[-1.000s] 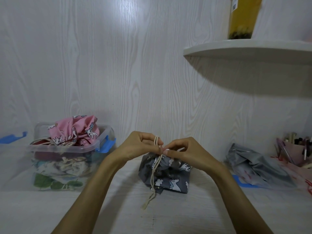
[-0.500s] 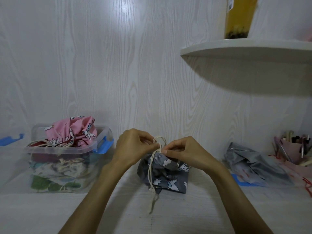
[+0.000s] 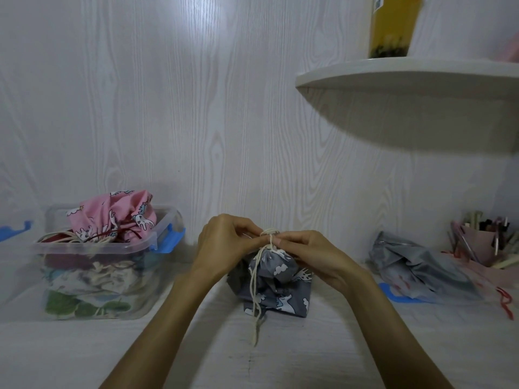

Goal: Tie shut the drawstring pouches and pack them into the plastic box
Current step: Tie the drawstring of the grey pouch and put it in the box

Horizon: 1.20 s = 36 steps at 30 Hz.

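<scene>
Head view: grey pouch point(image 3: 276, 287) upright, neck up — both hands' fingers point(image 3: 254, 239) pinching its cord point(image 3: 270, 234).

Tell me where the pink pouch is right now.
In the head view the pink pouch sits at the left, on top of the other pouches in the plastic box, against the wall and left of both hands.
</scene>
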Each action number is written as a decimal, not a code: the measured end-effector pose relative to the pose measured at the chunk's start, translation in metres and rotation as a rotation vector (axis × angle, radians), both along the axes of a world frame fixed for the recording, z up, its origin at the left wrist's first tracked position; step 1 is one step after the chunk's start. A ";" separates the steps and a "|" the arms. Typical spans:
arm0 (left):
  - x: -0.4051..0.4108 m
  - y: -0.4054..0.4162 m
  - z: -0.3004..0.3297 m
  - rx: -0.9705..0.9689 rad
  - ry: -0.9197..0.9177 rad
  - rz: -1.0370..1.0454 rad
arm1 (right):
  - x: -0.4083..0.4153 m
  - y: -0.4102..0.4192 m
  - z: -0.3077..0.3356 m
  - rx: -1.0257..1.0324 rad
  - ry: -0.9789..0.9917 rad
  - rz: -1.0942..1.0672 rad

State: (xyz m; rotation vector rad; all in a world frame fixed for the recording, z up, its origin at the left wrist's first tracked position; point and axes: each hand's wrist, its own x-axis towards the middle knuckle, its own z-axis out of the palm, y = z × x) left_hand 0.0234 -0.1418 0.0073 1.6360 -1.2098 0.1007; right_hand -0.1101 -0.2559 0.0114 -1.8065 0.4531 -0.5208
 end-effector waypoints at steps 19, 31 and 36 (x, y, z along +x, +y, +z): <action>0.015 -0.002 0.005 0.137 0.214 0.033 | 0.003 0.014 0.018 0.409 -0.222 0.107; 0.012 -0.002 0.009 0.198 0.157 0.018 | -0.008 -0.004 0.022 0.011 0.002 -0.116; 0.005 -0.003 0.001 0.261 0.073 0.041 | -0.017 -0.017 0.016 -0.189 0.244 -0.214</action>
